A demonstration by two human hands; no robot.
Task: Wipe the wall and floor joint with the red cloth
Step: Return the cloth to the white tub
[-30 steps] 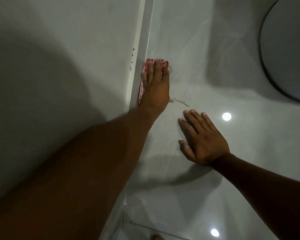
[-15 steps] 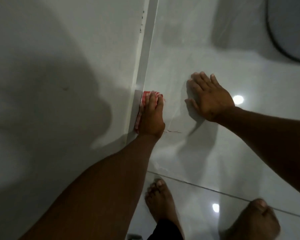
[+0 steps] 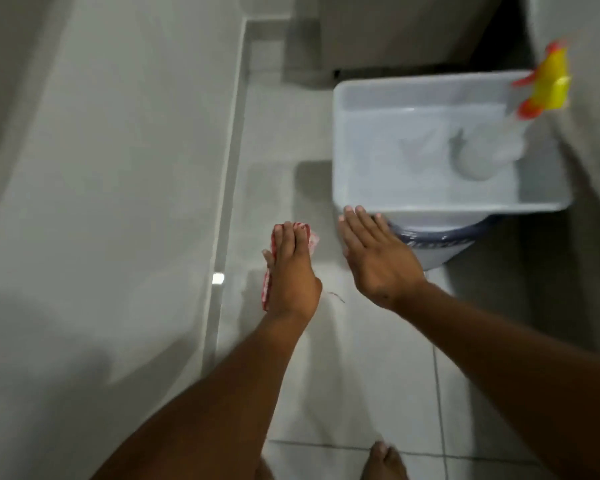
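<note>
Left hand [image 3: 291,271] flat on red cloth [image 3: 311,240] — off the joint [image 3: 227,188] (nearby), right hand [image 3: 374,258] open

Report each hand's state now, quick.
Left hand: flat on the red cloth, pressing it under the fingers, off the wall joint.
Right hand: open, empty, fingers spread.

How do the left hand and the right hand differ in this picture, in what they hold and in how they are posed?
The left hand covers the red cloth and holds it; the right hand holds nothing.
The left hand is nearer the wall and floor joint; the right hand is nearer the white tub, fingertips by its rim.
Both are bare, palm down, fingers pointing away from the person.
</note>
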